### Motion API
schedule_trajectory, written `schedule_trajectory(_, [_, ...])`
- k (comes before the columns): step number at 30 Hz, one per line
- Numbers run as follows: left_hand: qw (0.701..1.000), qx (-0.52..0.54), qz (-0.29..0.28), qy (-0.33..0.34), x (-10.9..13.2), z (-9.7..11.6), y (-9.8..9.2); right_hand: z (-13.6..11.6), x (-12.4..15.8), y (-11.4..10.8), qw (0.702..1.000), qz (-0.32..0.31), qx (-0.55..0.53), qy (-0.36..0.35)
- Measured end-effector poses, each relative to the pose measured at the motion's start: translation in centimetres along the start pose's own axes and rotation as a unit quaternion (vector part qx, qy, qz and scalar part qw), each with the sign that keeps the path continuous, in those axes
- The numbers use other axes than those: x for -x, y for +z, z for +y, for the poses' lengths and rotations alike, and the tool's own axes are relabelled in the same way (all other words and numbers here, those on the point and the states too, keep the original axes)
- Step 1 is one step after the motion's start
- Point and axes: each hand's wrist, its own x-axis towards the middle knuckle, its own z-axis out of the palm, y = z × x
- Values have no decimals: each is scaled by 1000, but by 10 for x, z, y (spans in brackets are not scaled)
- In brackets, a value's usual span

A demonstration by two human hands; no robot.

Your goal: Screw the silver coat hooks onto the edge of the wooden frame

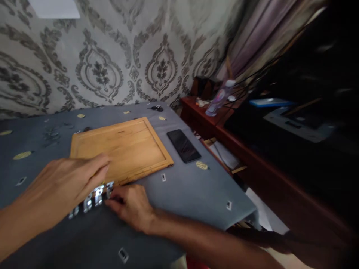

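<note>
- Right hand (131,205) — fingers curled in, tips drawn together on the right end of the silvery strip (91,200). We read this as a pinch, though blur hides the exact contact.
- Left hand (64,183) — fingers straight and held side by side, palm down, over the strip's upper edge and the near rim of the wooden tray (123,145). We cannot tell whether it touches the strip.
- Position: the strip lies flat on the grey cloth of the desk (182,190), just beside the tray's near edge. It sits between our two hands and runs from lower left to upper right.
- Appearance: a row of small bright segments with a metallic sheen and strong glints. Finer detail is smeared, and we can make out no markings.
- Handling, our judgement: likely light and thin. The segmented build suggests it flexes or drapes between segments rather than staying stiff. The smooth, metal-like face is probably slippery under fingertips.
- Hold: we judge the ends best. Pinch across the width at one end, or support both ends so the middle does not sag.
- Nearby: a dark phone (183,145) lies right of the tray, apart from the strip.
</note>
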Motion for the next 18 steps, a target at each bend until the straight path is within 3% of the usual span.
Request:
schedule_trajectory(4, [998, -45, -20, 40, -12, 14, -15, 1, -2, -1, 1000, -2, -11, 13])
schedule_trajectory(18, [998, -23, -23, 55, -15, 11, -18, 6, -3, 3, 999, 3, -34, 1])
